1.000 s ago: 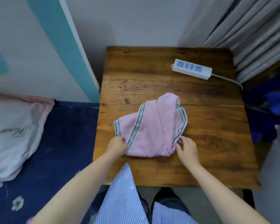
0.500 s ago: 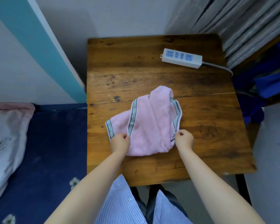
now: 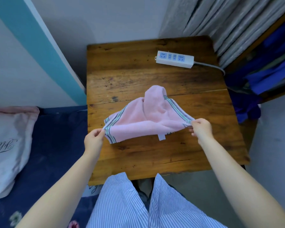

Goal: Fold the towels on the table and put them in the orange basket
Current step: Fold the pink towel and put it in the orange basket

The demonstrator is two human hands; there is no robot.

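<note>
Pink towel (image 3: 148, 119) stretched between left hand (image 3: 94, 139) and right hand (image 3: 201, 128).

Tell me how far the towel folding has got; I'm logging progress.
Done: nothing folded. In hand: left hand and right hand pinch opposite corners of the pink towel, stretching it above the table. Left: folding it and basketing; no orange basket is in view.

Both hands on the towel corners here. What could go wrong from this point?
1. The left hand and right hand only pinch the corners of the pink striped towel; a corner may slip as it is stretched.
2. Its middle is bunched on the brown wooden table, so the fold may come out uneven.
3. The orange basket is not in view.
</note>
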